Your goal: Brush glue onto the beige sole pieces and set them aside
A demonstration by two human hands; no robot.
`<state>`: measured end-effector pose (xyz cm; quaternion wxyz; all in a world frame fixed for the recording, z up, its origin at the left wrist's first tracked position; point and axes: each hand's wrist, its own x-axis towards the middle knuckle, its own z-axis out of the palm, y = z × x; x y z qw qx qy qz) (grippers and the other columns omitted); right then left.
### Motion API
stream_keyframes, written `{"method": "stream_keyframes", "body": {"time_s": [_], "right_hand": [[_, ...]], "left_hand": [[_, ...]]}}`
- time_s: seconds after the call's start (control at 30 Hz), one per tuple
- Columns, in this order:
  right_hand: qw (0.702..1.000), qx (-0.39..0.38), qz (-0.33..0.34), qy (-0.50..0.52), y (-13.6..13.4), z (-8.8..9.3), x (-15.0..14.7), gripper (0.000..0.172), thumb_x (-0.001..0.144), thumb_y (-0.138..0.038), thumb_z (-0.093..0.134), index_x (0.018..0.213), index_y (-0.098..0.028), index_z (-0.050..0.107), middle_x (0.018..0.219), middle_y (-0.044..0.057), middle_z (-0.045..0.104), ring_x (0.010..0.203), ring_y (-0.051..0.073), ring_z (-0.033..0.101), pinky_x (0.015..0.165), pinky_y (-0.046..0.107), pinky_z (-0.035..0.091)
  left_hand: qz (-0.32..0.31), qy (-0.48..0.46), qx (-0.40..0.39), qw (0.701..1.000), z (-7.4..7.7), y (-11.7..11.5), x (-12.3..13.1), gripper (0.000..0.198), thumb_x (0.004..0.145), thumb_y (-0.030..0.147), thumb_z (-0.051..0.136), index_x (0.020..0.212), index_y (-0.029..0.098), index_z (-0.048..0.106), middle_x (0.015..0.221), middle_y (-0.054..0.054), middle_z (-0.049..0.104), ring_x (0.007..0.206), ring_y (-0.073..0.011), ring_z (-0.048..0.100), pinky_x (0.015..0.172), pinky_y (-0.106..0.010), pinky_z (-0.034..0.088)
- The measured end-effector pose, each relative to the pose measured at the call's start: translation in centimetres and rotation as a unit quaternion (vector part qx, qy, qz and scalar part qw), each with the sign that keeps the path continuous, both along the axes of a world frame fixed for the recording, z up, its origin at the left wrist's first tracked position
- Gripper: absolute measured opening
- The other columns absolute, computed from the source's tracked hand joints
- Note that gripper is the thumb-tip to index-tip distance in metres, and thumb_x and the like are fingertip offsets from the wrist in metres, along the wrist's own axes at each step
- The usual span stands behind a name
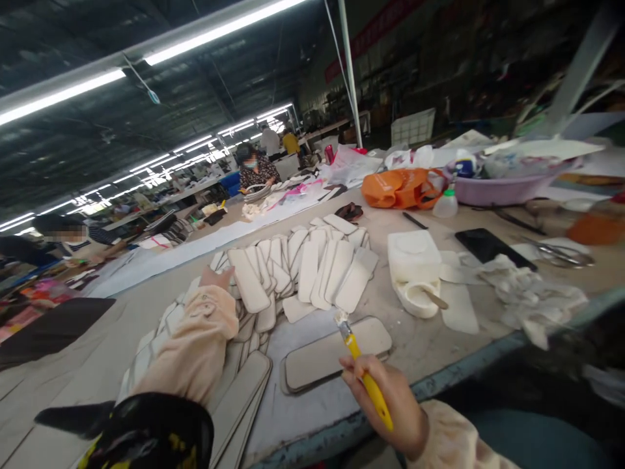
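My right hand [388, 400] is closed around the yellow handle of a paintbrush [374, 391]. The brush's bristles, smeared with something whitish, point away from me over a stack of flat beige rounded pieces [336, 355] on the table. My left hand [218, 277] reaches forward into a spread heap of similar pale pieces [307, 267]. Beside it, on its right, leans a long piece [249, 280]. The left fingers are mostly hidden behind the hand and sleeve, so whether they grip a piece does not show.
Right of the heap stands a white cut-open plastic container [415, 273] with a small stick [433, 297] in it. Farther right lie a dark phone [494, 247], scissors [561, 253] and crumpled cloth [532, 293]. An orange bag [403, 187] and a lilac basin [508, 189] sit behind. Other people work farther off.
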<state>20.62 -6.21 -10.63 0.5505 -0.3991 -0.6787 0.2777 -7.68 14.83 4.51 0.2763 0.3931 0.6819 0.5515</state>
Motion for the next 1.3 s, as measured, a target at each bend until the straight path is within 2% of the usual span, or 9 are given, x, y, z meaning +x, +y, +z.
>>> {"method": "stream_keyframes", "body": {"time_s": [0.07,0.13,0.23,0.33,0.53,0.7,0.8,0.97,1.3], "right_hand": [[0.999,0.011,-0.009,-0.032,0.5,0.0,0.0,0.012,0.091,-0.019,0.053,0.087,-0.025,0.044,0.088,0.002,0.069,0.093,0.017,0.069,0.076,0.026,0.055],[0.998,0.013,-0.025,-0.049,0.9,0.1,0.6,0.011,0.091,-0.019,0.053,0.087,-0.025,0.044,0.089,0.003,0.069,0.093,0.018,0.068,0.077,0.027,0.054],[0.997,0.0,-0.055,-0.046,1.2,0.5,2.2,0.007,0.09,-0.022,0.055,0.093,-0.024,0.049,0.094,0.005,0.068,0.088,0.017,0.067,0.077,0.028,0.052],[0.996,-0.032,-0.084,0.0,1.3,0.8,4.1,0.016,0.091,-0.027,0.056,0.106,-0.023,0.053,0.09,0.004,0.066,0.077,0.017,0.065,0.071,0.028,0.051],[0.969,-0.103,-0.14,0.177,2.2,1.1,7.0,0.03,0.098,-0.04,0.04,0.112,-0.02,0.057,0.066,-0.001,0.056,0.055,0.013,0.051,0.051,0.025,0.041],[0.945,-0.044,-0.286,0.153,3.4,2.6,10.5,0.034,0.096,-0.045,0.044,0.1,-0.018,0.064,0.058,-0.003,0.05,0.05,0.01,0.045,0.049,0.024,0.034],[0.93,-0.023,-0.353,0.098,3.3,3.4,12.6,0.035,0.095,-0.045,0.046,0.096,-0.016,0.066,0.056,-0.003,0.049,0.051,0.011,0.046,0.051,0.025,0.036],[0.925,-0.034,-0.366,-0.093,3.5,3.6,14.0,0.035,0.093,-0.044,0.047,0.089,-0.016,0.068,0.059,0.0,0.057,0.054,0.014,0.053,0.056,0.027,0.041],[0.888,-0.118,-0.344,-0.283,6.6,0.8,13.0,0.035,0.089,-0.048,0.049,0.099,-0.022,0.07,0.065,0.004,0.069,0.064,0.023,0.067,0.06,0.03,0.044]], "left_hand": [[-0.028,0.047,0.003,0.999,-1.0,1.1,1.7,0.025,0.066,0.001,0.07,0.082,0.017,0.06,0.078,0.0,0.068,0.107,-0.0241,0.061,0.099,-0.035,0.044],[-0.088,0.074,-0.013,0.993,-3.6,0.7,4.7,0.024,0.06,0.002,0.076,0.073,0.018,0.063,0.074,0.0,0.067,0.105,-0.0237,0.061,0.101,-0.033,0.041],[-0.199,0.092,-0.03,0.975,-8.3,-2.1,9.8,0.022,0.053,0.008,0.083,0.066,0.019,0.069,0.076,-0.004,0.069,0.096,-0.0237,0.064,0.099,-0.028,0.043],[-0.308,0.177,0.03,0.934,-11.3,-6.2,12.3,0.016,0.066,0.021,0.077,0.082,0.02,0.073,0.093,-0.008,0.071,0.103,-0.0254,0.062,0.102,-0.033,0.042],[-0.311,0.439,0.02,0.843,-14.1,-14.4,7.3,0.064,0.077,0.046,0.067,0.132,0.017,0.052,0.141,-0.015,0.048,0.134,-0.0341,0.038,0.11,-0.055,0.032],[-0.334,0.472,-0.014,0.816,-17.7,-17.3,3.0,0.072,0.079,0.051,0.063,0.139,0.018,0.043,0.144,-0.015,0.045,0.136,-0.034,0.036,0.11,-0.056,0.034],[-0.335,0.457,-0.009,0.824,-18.5,-17.7,2.6,0.063,0.082,0.051,0.058,0.133,0.016,0.051,0.139,-0.015,0.05,0.129,-0.0316,0.046,0.107,-0.051,0.04],[-0.314,0.446,0.015,0.838,-18.5,-17.9,2.4,0.059,0.082,0.052,0.058,0.128,0.016,0.055,0.136,-0.015,0.053,0.122,-0.0302,0.054,0.103,-0.046,0.046],[-0.295,0.452,0.054,0.84,-18.6,-19.2,1.6,0.068,0.081,0.047,0.062,0.139,0.018,0.041,0.143,-0.016,0.044,0.127,-0.0312,0.049,0.102,-0.047,0.046]]}}
